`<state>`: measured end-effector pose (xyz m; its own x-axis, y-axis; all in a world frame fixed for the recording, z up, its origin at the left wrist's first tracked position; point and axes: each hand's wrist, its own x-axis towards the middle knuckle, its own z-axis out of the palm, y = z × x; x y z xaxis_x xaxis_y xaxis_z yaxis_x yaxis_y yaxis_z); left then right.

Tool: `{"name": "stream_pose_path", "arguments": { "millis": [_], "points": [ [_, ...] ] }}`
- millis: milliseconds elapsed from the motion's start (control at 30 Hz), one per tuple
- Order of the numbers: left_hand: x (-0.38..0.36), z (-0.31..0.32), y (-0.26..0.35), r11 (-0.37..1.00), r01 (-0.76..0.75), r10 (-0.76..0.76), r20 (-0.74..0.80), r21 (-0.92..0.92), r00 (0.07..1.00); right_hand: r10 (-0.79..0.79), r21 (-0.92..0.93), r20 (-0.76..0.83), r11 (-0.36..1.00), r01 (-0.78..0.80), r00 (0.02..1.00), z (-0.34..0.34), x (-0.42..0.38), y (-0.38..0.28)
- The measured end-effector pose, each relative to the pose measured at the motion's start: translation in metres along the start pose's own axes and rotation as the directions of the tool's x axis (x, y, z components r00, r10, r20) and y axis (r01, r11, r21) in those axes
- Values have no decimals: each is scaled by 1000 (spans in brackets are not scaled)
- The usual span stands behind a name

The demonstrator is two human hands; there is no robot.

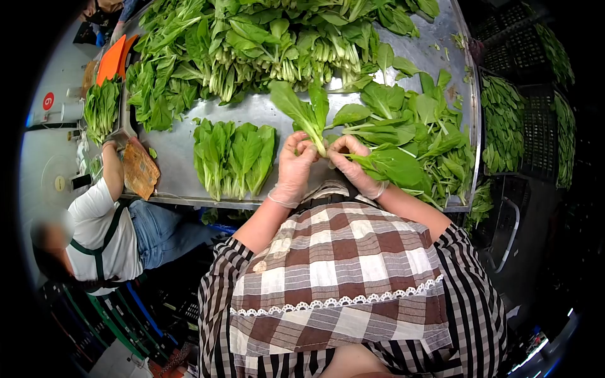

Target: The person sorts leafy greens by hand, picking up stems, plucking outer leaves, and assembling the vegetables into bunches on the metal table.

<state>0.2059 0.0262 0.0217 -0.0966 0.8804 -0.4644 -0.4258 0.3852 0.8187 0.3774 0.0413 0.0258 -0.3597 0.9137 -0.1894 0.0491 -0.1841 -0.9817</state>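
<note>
My left hand, in a clear glove, is closed around the lower stems of a small head of leafy greens. The head stands tilted, its leaves pointing away from me. Beside its cut base, my right hand, also gloved, has thumb and fingers pinched together. A broad green leaf runs out from these fingers over the back of the hand; its stem end is hidden there. To the left, trimmed greens lie in a neat row on the metal table, stems toward me.
A large heap of greens covers the table's far side, and loose leaves pile up on the right. Black crates of greens stand beyond the right edge. At left, a co-worker reaches toward a bunch of greens near a brown board.
</note>
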Motion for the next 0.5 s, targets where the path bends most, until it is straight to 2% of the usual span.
{"name": "stream_pose_path", "arguments": {
  "millis": [100,300,400,500],
  "points": [
    [0,-1,-2,1000,10,-11,32,15,999,51,83,-11,995,-50,999,4,1,5],
    [-2,-1,-1,999,28,-31,70,35,997,179,362,78,911,-196,981,2,2,7],
    [-6,-1,3,999,42,-40,99,-19,994,224,392,86,888,-240,971,0,2,9],
    [-5,-1,1,999,47,-44,114,-23,992,218,321,60,920,-225,974,-1,3,12]
  ]
}}
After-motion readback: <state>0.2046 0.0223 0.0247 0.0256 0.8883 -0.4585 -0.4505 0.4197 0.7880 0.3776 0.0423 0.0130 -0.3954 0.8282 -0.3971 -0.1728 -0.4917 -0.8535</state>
